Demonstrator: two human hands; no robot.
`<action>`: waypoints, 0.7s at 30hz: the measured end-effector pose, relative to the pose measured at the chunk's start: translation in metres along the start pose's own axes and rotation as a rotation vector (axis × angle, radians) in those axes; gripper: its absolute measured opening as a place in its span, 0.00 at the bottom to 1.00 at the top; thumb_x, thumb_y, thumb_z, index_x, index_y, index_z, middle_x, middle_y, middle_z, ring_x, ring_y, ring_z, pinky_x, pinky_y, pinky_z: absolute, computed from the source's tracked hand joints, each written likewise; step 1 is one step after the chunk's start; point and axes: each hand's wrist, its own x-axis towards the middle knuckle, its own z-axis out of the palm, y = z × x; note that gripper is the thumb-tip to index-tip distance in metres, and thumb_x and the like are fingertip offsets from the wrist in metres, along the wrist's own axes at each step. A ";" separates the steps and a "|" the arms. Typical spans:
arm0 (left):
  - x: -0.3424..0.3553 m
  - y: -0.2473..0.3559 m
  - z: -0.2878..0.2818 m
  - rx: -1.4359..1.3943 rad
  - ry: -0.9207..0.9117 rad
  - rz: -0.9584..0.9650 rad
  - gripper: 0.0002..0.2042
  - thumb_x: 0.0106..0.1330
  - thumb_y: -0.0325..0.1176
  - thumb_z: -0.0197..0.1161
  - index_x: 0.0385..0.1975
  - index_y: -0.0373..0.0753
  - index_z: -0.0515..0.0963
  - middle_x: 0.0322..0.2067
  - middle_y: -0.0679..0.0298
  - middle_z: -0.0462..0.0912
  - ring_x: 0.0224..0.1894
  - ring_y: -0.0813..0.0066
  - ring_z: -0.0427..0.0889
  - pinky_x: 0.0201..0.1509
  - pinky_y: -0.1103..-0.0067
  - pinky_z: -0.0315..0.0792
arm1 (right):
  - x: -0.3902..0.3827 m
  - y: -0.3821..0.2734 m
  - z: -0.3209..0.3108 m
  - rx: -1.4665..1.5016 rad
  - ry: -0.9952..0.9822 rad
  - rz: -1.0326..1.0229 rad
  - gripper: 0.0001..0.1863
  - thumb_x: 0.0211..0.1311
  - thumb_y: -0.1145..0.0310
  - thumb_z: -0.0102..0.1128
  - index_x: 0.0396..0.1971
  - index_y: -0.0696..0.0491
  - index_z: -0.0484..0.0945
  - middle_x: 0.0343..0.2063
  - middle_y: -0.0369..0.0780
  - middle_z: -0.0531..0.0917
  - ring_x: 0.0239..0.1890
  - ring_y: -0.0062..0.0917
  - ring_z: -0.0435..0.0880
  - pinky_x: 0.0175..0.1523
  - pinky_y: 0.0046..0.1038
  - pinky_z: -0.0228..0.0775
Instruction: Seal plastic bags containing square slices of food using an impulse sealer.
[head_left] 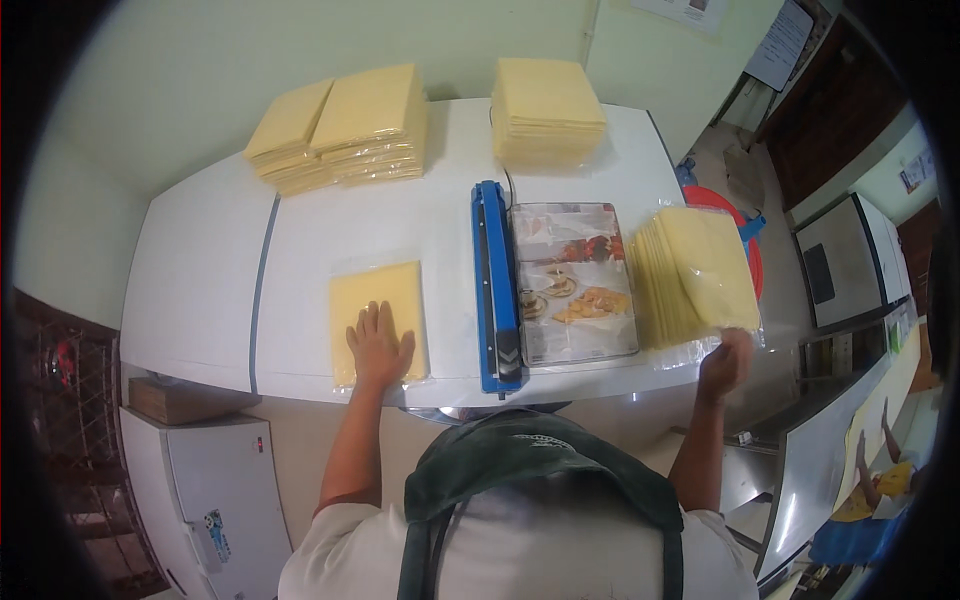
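Note:
My left hand lies with fingers spread on a flat yellow packet in clear plastic at the front middle of the white table. My right hand is closed on the front right corner of a bagged yellow packet, atop a fanned pile at the table's right. Between the hands lie a long blue bar sealer with a cord at its back and a flat board with food pictures, the board just right of the sealer.
Stacks of bagged yellow packets stand at the back. A red tub is beside the table's right end. A white cabinet is below at left. A co-worker is at a bench at far right.

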 end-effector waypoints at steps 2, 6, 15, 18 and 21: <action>0.031 -0.014 -0.003 -0.126 -0.047 -0.044 0.28 0.66 0.47 0.57 0.59 0.33 0.70 0.59 0.49 0.72 0.63 0.47 0.67 0.69 0.55 0.56 | 0.034 0.001 0.013 -0.057 0.076 0.137 0.08 0.57 0.86 0.51 0.25 0.57 0.74 0.27 0.43 0.80 0.30 0.37 0.81 0.39 0.34 0.75; 0.082 -0.049 0.015 -0.112 0.111 0.126 0.26 0.65 0.46 0.58 0.56 0.32 0.74 0.54 0.49 0.76 0.59 0.49 0.71 0.65 0.60 0.62 | 0.137 -0.014 0.023 -0.002 0.263 0.064 0.08 0.51 0.87 0.46 0.25 0.58 0.72 0.25 0.42 0.78 0.27 0.31 0.78 0.37 0.29 0.73; 0.099 -0.054 0.026 -0.268 0.077 0.240 0.20 0.63 0.40 0.59 0.51 0.35 0.78 0.50 0.50 0.77 0.55 0.50 0.73 0.61 0.61 0.67 | 0.235 -0.081 0.113 0.584 -0.389 -0.033 0.13 0.49 0.85 0.47 0.32 0.60 0.79 0.34 0.44 0.85 0.38 0.34 0.83 0.48 0.27 0.75; 0.104 -0.053 0.025 -0.282 0.045 0.195 0.18 0.63 0.38 0.59 0.49 0.35 0.79 0.48 0.52 0.78 0.53 0.52 0.74 0.59 0.62 0.69 | 0.157 -0.133 0.196 0.625 -0.503 -0.097 0.11 0.52 0.80 0.49 0.29 0.55 0.82 0.32 0.44 0.84 0.40 0.39 0.82 0.48 0.34 0.73; 0.099 -0.054 0.026 -0.267 0.105 0.207 0.17 0.63 0.37 0.59 0.48 0.35 0.79 0.46 0.52 0.79 0.51 0.51 0.75 0.57 0.63 0.71 | 0.093 -0.181 0.196 0.306 -0.712 0.058 0.35 0.60 0.55 0.66 0.65 0.48 0.67 0.63 0.46 0.69 0.68 0.44 0.61 0.70 0.52 0.45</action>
